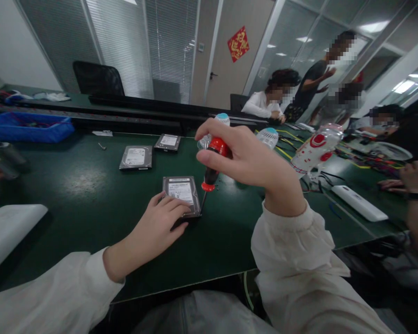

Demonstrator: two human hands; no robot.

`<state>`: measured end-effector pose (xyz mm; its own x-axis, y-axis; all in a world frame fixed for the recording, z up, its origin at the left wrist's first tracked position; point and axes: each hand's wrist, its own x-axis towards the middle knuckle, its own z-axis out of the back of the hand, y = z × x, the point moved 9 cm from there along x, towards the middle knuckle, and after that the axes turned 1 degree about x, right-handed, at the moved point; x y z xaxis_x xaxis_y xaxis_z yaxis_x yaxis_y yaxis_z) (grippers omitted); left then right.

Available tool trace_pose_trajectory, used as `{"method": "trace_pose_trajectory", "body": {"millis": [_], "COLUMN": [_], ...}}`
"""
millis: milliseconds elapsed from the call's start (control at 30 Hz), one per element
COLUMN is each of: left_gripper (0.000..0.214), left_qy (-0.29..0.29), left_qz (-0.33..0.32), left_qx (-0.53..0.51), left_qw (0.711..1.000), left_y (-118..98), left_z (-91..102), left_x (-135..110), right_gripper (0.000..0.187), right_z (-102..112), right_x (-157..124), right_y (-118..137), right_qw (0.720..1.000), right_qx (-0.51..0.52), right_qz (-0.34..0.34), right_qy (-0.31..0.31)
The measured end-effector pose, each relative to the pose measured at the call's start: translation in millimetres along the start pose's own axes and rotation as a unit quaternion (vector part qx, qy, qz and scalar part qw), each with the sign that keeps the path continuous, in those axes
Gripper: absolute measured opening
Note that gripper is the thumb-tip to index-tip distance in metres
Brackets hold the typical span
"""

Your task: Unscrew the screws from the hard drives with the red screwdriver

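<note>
Right hand (245, 155) grasping a red-and-black screwdriver (218, 147) by its handle, fingers over the upper part and thumb along the near side; shaft points down at the near right corner of the work drive (181, 184), a hard drive. Contact between tip and drive too fine to tell. Left hand (163, 215) unclenched, fingers laid across the near part of the work drive, which lies label-up on the green table (121, 199). Its white label carries printed lines, too small to read; no brand made out. Beyond the work drive and to its left: second drive (136, 157), white label, print illegible. Beyond it, slightly left: third drive (167, 142), likewise labelled, likewise illegible. Far left of the work drive: blue tray (31, 132). To its right: red-and-white canister (313, 150) with red markings, not readable, and a white bar (359, 202). High beyond the work drive, on a door (240, 74): red diamond sign (238, 44) with gold Chinese-style characters, reading uncertain.
</note>
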<state>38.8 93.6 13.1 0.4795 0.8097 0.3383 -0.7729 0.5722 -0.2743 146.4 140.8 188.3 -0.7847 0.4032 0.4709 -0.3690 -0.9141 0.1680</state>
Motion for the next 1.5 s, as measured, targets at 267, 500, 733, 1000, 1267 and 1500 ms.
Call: {"method": "trace_pose_trajectory", "body": {"millis": [267,500,733,1000,1267,1500], "left_gripper": [0.026,0.026,0.026,0.026,0.033,0.033], "left_qy": [-0.003,-0.004,-0.002,0.0,0.007,0.003], "left_qz": [-0.004,-0.005,-0.001,-0.005,-0.003,-0.007], "left_qx": [0.0,0.001,-0.001,0.002,0.007,0.006], "left_qw": [1.0,1.0,1.0,1.0,1.0,1.0], "left_y": [1,1,1,-1,3,2], "left_z": [-0.4,-0.1,0.0,0.4,-1.0,-0.9], "left_x": [-1,-1,-1,0,-1,-1], "right_gripper": [0.027,0.015,0.016,0.039,0.036,0.025], "right_z": [7,5,3,2,4,1], "right_x": [-3,0,2,3,-2,1], "right_y": [-2,-1,5,-2,10,8], "right_qw": [0.999,1.0,1.0,0.999,0.998,0.998], "right_qx": [0.038,0.002,0.007,-0.023,0.034,0.061], "right_qz": [-0.007,-0.003,0.018,-0.013,0.047,0.013], "right_qy": [-0.002,-0.003,-0.003,-0.021,0.006,0.014]}}
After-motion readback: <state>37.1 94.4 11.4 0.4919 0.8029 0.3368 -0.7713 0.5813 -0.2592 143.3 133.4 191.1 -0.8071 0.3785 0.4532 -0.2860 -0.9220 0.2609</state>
